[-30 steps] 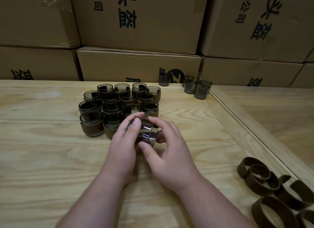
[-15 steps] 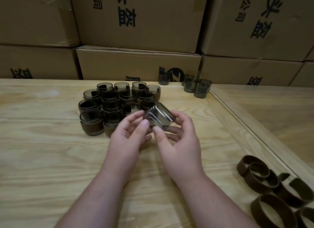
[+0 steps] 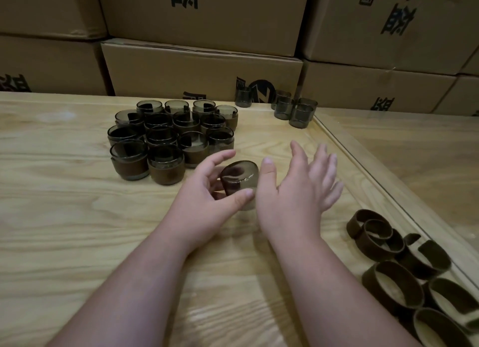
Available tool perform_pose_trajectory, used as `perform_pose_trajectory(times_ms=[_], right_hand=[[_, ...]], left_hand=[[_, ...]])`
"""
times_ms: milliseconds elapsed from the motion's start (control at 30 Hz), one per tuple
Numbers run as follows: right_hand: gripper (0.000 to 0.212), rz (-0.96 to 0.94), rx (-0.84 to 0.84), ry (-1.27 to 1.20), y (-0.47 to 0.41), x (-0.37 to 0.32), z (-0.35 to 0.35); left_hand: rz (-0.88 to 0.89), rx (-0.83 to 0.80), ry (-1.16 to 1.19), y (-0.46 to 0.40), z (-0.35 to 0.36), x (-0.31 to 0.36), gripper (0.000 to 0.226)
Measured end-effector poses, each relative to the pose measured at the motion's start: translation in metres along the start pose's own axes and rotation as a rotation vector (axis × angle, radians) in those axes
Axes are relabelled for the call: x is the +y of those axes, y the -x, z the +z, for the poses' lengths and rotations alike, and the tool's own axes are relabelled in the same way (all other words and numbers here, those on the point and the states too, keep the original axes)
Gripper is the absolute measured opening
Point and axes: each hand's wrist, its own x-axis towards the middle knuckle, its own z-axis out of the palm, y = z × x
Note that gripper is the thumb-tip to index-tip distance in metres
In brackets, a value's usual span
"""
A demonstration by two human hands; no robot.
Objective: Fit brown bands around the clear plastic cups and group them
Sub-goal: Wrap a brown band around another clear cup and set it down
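My left hand (image 3: pixel 207 191) grips a smoky clear plastic cup (image 3: pixel 239 177) between thumb and fingers, just above the wooden table (image 3: pixel 64 230). No brown band shows on this cup. My right hand (image 3: pixel 298 191) is beside it on the right, fingers spread and holding nothing. A cluster of several cups with brown bands (image 3: pixel 171 139) stands close behind and to the left of the held cup. Several loose brown bands (image 3: pixel 404 274) lie in a heap at the right front. Several unbanded cups (image 3: pixel 295 109) stand at the back of the table.
Stacked cardboard boxes (image 3: pixel 202 69) wall off the back edge of the table. A raised wooden strip (image 3: pixel 383 191) runs diagonally along the right, with another wooden surface beyond it.
My right hand has let go of the cup and opened out to the right. The left hand now holds the cup alone, lower and nearer the table. The view has shifted slightly.
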Motion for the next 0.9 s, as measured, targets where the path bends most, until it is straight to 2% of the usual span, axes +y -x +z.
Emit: perform_pose_trajectory(times_ms=[133, 333, 567, 767, 900], right_hand=[[0.084, 0.143, -0.092, 0.166, -0.007, 0.007, -0.002], [0.085, 0.224, -0.210, 0.255, -0.012, 0.015, -0.011], [0.078, 0.152, -0.122, 0.244, -0.010, 0.013, -0.014], [0.072, 0.148, -0.163, 0.181, -0.011, 0.014, -0.014], [0.054, 0.025, -0.104, 0.023, -0.009, 0.011, -0.014]], left_hand=[[-0.009, -0.028, -0.039, 0.001, 0.001, 0.001, 0.071], [-0.012, -0.035, -0.030, 0.001, 0.001, 0.003, 0.071], [-0.015, -0.021, -0.031, 0.000, 0.000, 0.000, 0.065], [-0.002, -0.052, -0.100, 0.000, -0.001, -0.003, 0.067], [-0.002, -0.082, -0.176, -0.001, -0.001, -0.005, 0.070]])
